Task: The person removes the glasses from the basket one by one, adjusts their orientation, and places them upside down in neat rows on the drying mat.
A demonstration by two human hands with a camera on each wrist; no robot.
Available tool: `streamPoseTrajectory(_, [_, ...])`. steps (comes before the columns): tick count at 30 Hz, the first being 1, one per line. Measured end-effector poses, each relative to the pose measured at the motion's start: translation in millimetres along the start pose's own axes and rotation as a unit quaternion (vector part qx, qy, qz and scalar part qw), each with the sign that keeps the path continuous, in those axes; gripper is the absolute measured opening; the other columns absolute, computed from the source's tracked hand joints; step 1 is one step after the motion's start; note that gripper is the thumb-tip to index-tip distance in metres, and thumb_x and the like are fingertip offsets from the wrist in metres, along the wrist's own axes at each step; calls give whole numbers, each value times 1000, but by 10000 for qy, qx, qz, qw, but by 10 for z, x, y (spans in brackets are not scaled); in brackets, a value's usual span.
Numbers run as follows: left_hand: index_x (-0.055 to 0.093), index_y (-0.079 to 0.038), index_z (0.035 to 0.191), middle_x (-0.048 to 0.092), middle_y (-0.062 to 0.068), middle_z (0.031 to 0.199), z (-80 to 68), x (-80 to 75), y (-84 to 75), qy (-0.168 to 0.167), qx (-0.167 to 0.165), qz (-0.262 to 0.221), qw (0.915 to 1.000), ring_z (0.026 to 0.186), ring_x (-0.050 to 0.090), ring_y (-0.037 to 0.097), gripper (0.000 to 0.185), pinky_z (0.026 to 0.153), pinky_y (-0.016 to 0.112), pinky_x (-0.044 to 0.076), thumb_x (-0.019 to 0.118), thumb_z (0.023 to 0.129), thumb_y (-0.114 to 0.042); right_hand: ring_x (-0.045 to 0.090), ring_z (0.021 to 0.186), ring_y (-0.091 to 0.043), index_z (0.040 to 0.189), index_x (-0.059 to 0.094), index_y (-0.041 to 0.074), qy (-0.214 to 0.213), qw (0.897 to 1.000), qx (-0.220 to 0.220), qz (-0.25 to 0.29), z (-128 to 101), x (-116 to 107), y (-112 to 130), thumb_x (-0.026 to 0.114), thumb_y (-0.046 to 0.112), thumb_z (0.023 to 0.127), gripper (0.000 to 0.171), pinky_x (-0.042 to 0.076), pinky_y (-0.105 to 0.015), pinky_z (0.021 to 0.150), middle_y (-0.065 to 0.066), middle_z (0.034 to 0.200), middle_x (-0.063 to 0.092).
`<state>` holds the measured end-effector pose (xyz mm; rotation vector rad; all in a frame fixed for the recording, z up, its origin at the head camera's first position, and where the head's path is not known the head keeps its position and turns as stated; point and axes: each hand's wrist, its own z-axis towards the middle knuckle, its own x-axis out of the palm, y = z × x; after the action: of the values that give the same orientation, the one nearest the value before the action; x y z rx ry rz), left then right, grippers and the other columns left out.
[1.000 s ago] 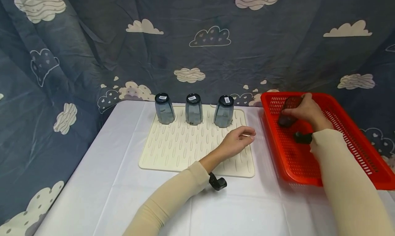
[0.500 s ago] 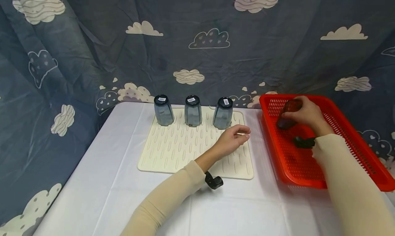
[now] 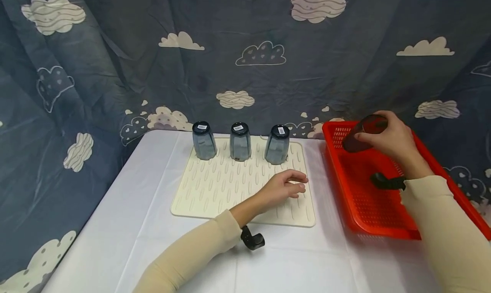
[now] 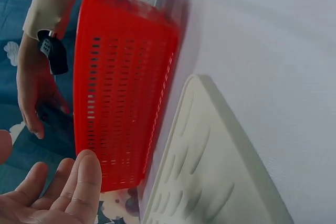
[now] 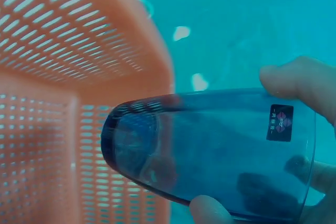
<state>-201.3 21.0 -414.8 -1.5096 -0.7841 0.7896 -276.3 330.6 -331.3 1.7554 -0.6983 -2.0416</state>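
Cloud-print curtain all around the back, white surface (image 3: 126, 225) in front. Cream drying mat (image 3: 215, 191) sits mid-surface with three grey tumblers (image 3: 240, 141) upside down along its 12 o'clock edge, so most of the mat is open room. Left hand (image 3: 284, 187) rests on the mat's 3 o'clock side, fingers relaxed and holding nothing. Red basket (image 3: 356, 203) is just beside the mat at 3 o'clock, a thin strip of surface between them. Right hand (image 3: 391, 139) has its fingers wrapped around a dark tumbler (image 3: 362, 133), tilted on its side above the basket's far end. Right wrist view shows the tumbler (image 5: 220, 150) is see-through blue with a small label on its base; head view doesn't. Left wrist view shows the basket's slotted wall (image 4: 121, 103).
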Motion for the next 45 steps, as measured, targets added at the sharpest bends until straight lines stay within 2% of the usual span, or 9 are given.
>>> streamPoseTrajectory(7, [55, -2, 134, 60, 18, 138, -254, -163, -27, 151, 14, 73, 9999, 117, 66, 26, 37, 90, 27, 57, 57, 98, -11, 46, 123, -50, 156, 23, 7, -122, 9999, 33, 18, -117, -153, 91, 70, 53, 85, 96, 47, -60, 88, -33, 141, 47])
streamPoseTrajectory(12, [52, -2, 136, 59, 17, 139, -454, -326, -13, 245, -36, 94, 9996, 118, 65, 24, 38, 92, 28, 57, 55, 100, -14, 48, 120, -51, 157, 20, 8, -94, 9999, 46, 16, -174, -265, 112, 71, 51, 86, 97, 46, -27, 64, -34, 142, 45])
streamPoseTrajectory(15, [52, -2, 136, 58, 18, 139, -564, -421, -15, 313, -43, 70, 9995, 120, 65, 26, 38, 94, 31, 57, 54, 100, -15, 49, 119, -50, 157, 20, 10, -86, 9999, 38, 36, -219, -309, 156, 72, 51, 85, 98, 43, -23, 63, -33, 142, 46])
streamPoseTrajectory(20, [51, 0, 136, 57, 21, 140, -692, -567, -26, 369, -149, 39, 9992, 123, 63, 30, 38, 96, 33, 57, 53, 101, -14, 45, 122, -49, 158, 20, 16, -176, 9998, 7, 92, -315, -374, 249, 72, 51, 85, 97, 53, -48, 77, -31, 146, 44])
streamPoseTrajectory(24, [51, -1, 136, 56, 21, 141, -755, -681, -34, 330, -204, 106, 9992, 124, 63, 30, 37, 96, 35, 57, 52, 101, -13, 41, 125, -52, 160, 16, 22, -199, 9996, 58, 195, -392, -425, 352, 72, 50, 86, 96, 39, -74, 97, -30, 152, 37])
streamPoseTrajectory(34, [44, 3, 142, 50, 24, 147, -898, -952, -48, 429, -160, -261, 9986, 131, 55, 38, 55, 103, 41, 53, 29, 108, -38, 42, 125, -47, 158, 21, 23, -186, 9990, -302, 285, -607, -446, 676, 74, 44, 86, 92, 38, -73, 99, -26, 153, 37])
streamPoseTrajectory(37, [42, 3, 143, 47, 25, 149, -937, -1016, -5, 433, -177, -486, 9977, 132, 53, 39, 66, 104, 43, 52, 20, 108, -47, 50, 118, -27, 156, 26, 26, -69, 9979, -544, 340, -667, -436, 776, 77, 41, 85, 89, 53, -42, 97, -21, 150, 41])
streamPoseTrajectory(40, [42, 3, 144, 47, 25, 149, -974, -1061, 43, 359, -233, -584, 9974, 131, 55, 38, 69, 104, 42, 51, 18, 107, -51, 50, 102, -1, 154, 30, 29, 19, 9958, -805, 434, -739, -397, 876, 79, 39, 83, 86, 46, -5, 78, -16, 144, 46])
streamPoseTrajectory(45, [38, 6, 145, 46, 26, 149, -1033, -1086, 83, 282, -323, -589, 9973, 131, 56, 37, 68, 103, 40, 51, 21, 107, -48, 52, 98, 6, 151, 35, 24, 89, 9902, -1213, 682, -877, -249, 1070, 81, 31, 82, 83, 41, 3, 70, -12, 139, 51])
